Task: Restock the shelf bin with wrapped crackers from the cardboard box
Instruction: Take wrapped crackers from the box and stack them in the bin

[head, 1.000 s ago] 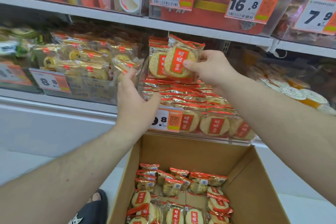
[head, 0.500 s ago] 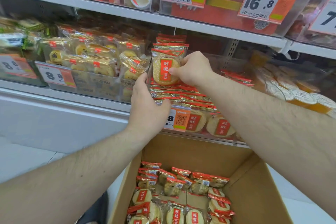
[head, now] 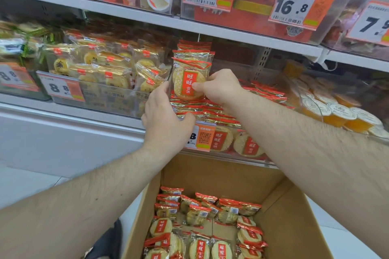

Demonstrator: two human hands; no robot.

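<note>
Right hand (head: 221, 86) had lowered its pinched cracker (head: 190, 84) onto the bin (head: 242, 153) stack; left hand (head: 166, 120), fingers straight, steadied it. Placement nearly done.

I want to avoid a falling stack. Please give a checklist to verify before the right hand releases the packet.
1. Right hand pinches the upright packet at its edge: ok.
2. Left hand steadies the packet's other side: ok.
3. Packet stands against the upright row behind it: ok.
4. Packet's bottom rests on the flat packets in the bin: cannot tell, hands hide it.
5. Box holds more packets: ok.
</note>
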